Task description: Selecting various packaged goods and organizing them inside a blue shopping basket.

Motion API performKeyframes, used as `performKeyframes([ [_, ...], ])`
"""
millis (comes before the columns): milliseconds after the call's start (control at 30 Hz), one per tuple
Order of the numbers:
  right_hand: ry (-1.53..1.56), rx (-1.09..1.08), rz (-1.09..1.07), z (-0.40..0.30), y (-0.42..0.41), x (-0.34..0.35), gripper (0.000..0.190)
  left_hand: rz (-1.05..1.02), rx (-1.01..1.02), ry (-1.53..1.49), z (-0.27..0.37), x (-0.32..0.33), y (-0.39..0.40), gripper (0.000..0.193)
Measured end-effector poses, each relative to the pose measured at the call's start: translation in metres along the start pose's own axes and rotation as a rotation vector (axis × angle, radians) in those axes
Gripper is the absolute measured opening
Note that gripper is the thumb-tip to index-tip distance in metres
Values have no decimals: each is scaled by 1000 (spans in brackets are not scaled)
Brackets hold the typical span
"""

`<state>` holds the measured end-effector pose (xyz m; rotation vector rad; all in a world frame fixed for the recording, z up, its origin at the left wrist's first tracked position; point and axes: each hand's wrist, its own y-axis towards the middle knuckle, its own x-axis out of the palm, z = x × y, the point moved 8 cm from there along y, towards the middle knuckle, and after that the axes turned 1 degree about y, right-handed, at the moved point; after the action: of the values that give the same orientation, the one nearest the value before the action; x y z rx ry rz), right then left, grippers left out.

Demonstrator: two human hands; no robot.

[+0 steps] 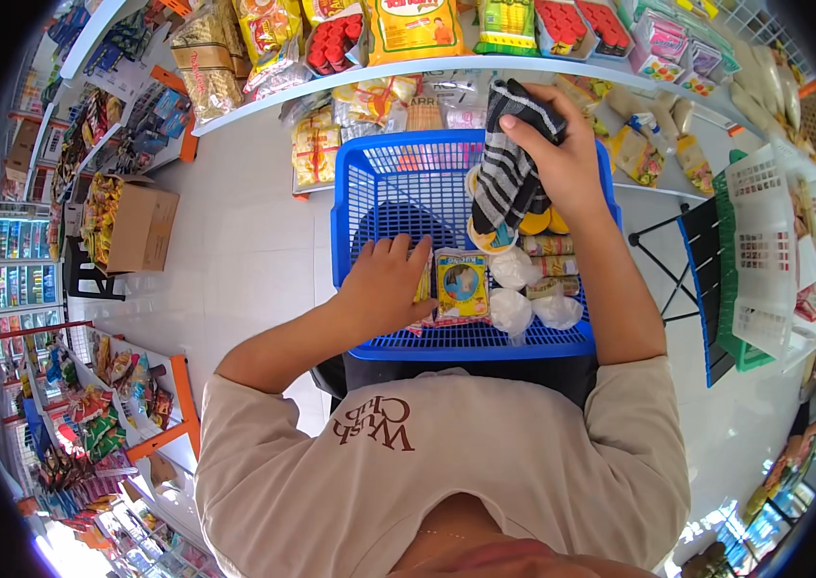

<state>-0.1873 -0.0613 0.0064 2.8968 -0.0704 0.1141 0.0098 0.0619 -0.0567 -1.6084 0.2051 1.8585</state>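
A blue plastic basket sits in front of my torso. My right hand, raised over its far right part, grips a folded black-and-grey striped cloth. Inside the basket, my left hand has its thumb and index finger around the edge of a yellow packet, mostly hidden by the hand. Beside it lies another yellow packet with a round picture. Knotted clear bags of white contents and several wrapped rolls are to the right. Yellow-lidded tubs lie partly under the cloth.
A shelf with packaged goods runs beyond the basket. On the right, a white crate and green basket stand by a black slatted folding table. A cardboard box of yellow packets is on the left, above a black stool.
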Motion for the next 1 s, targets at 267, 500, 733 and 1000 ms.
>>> performKeyframes([
  [267,10,9,-13,-7,-4,5,38,48,26,149,7,15,8,89],
  [500,12,42,19,-5,-3,2,38,156,30,50,-6,-58,16,68],
  [733,-59,25,-13,-6,-4,7,38,929,-397,-20,-209,-170,53,47],
  [1000,-94,2,-98,5,-5,17,39,767,-806,-94,-334,-160,86,75],
])
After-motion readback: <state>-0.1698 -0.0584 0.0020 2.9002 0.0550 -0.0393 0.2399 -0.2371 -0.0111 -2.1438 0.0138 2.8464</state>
